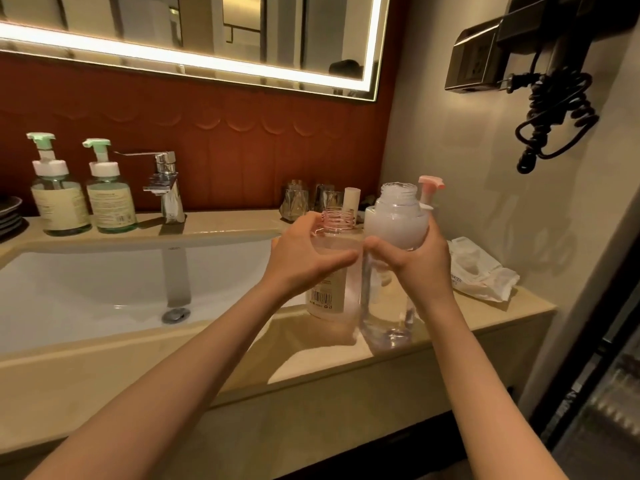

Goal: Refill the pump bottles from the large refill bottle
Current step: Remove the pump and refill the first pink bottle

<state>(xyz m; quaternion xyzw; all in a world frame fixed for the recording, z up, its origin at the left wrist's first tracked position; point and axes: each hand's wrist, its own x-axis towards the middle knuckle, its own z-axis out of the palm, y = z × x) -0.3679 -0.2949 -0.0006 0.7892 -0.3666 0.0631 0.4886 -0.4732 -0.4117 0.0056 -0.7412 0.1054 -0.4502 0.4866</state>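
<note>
The left hand had a curled grip round the shoulder of a clear pink-tinted plastic bottle with a barcode label, whose threaded neck stood uncapped. The right hand had its grip closed round the waist of a taller clear plastic bottle, also uncapped, milky white in its upper part and see-through below. Both bottles were upright, side by side and close together, low over the beige polished stone desk just right of the white sink basin; whether their bases rested on it could not be told. A pink pump head rose just behind the taller bottle, and it was unclear whether the right hand held it. A crumpled white packet lay to the right. Drinking glasses stood behind, then a chrome tap, and two green-topped pump bottles at the far left.
</note>
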